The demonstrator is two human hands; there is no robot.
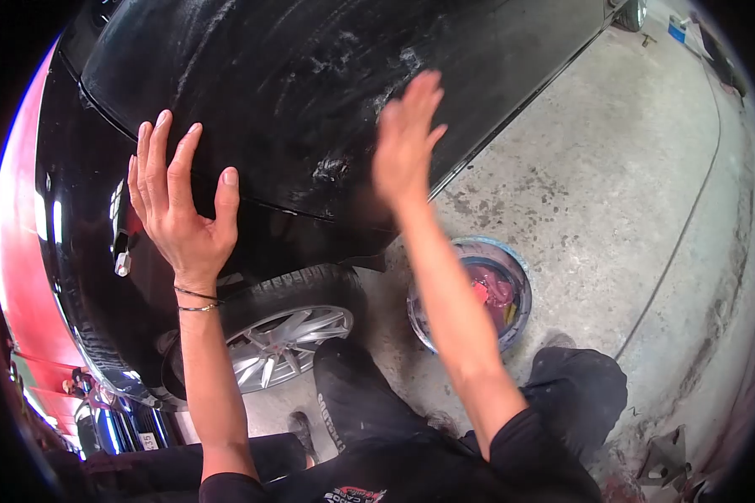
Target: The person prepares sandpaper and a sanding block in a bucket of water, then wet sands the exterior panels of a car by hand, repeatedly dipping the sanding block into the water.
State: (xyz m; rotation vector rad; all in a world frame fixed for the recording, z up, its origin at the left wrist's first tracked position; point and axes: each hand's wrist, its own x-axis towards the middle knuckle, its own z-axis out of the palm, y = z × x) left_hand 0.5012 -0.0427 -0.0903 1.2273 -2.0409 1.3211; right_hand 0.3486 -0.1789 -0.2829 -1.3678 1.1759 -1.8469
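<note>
Both hands are raised in front of a black car panel (260, 101) that carries whitish smears and dull patches. My left hand (180, 201), with dark and gold bands at the wrist, has its fingers spread and holds nothing; it is nearest the panel's lower left part. Over the panel's lower edge, my right hand (407, 147) is blurred by motion, its fingers stretched out with nothing in them. Whether either palm touches the car cannot be made out. Below my right hand, partly behind the forearm, a round bucket (518, 277) holds reddish cloths (499, 289).
A car wheel (289, 335) with silver spokes is close below my left hand, near my bent knees. Concrete floor (596, 168) lies to the right, with a thin cable (688, 222) along it. A dark metal stand (665, 459) is at the lower right.
</note>
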